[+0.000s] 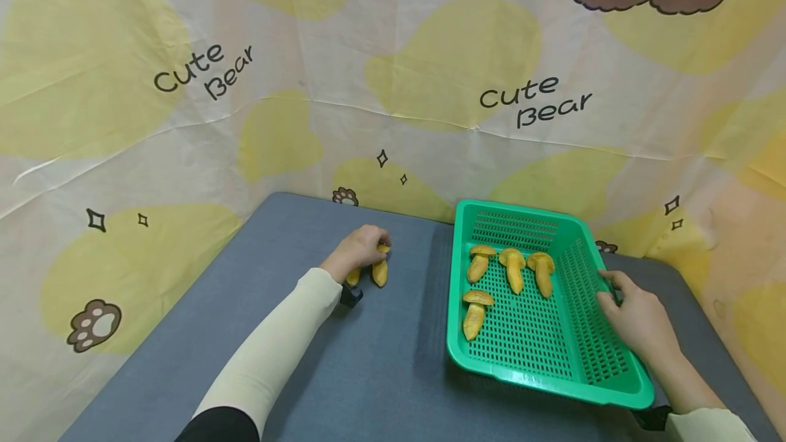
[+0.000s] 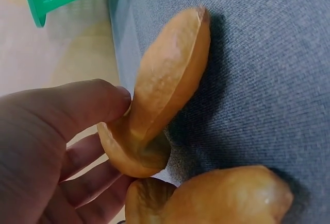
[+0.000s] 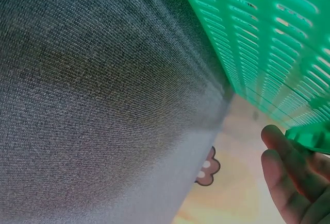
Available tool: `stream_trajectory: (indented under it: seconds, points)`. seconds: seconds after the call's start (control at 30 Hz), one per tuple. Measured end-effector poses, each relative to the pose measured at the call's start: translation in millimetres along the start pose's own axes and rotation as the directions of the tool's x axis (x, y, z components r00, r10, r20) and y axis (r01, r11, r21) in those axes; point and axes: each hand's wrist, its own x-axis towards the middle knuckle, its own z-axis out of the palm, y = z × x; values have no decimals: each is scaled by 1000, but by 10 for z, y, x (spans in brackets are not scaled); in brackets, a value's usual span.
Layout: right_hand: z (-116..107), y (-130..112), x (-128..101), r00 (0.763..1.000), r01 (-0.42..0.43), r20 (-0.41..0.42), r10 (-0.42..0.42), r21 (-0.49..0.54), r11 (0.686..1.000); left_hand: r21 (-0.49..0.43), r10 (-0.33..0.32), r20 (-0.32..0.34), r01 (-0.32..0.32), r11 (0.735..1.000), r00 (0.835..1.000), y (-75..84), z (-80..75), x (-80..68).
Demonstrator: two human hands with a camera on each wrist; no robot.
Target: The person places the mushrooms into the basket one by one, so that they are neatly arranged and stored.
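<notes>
My left hand (image 1: 362, 249) pinches a yellow-brown mushroom (image 2: 167, 69) by its cap, thumb on one side and fingers on the other. The mushroom's stem points toward me, close over the grey cloth. Right beside it lies a second mushroom (image 2: 227, 197), partly hidden by the hand in the head view. On the right, my right hand (image 1: 641, 319) grips the rim of a green plastic basket (image 1: 546, 382) at its right side. Inside the basket, several mushrooms (image 1: 513, 270) lie toward the left, three in a row and another (image 1: 475, 316) nearer me.
A grey cloth-covered table (image 1: 381, 374) carries everything. Behind it hangs a patterned curtain (image 1: 424, 74) with yellow patches and bear prints, coming down to the table's back edge. The basket's slotted walls (image 3: 258, 44) rise beside the right hand.
</notes>
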Motion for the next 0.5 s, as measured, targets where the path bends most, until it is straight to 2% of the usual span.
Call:
stream_trajectory:
  seconds: [0.27,0.5]
  points:
    - [-5,-8,-3,1000,1,1,-1,-2,1000,-1,6,-33,-6,1000,999,-34,-7,-14]
    - [-14,-23,10,1000,4,-6,-4,-7,1000,-41,13,-78,-16,999,997,-14,-64,-67]
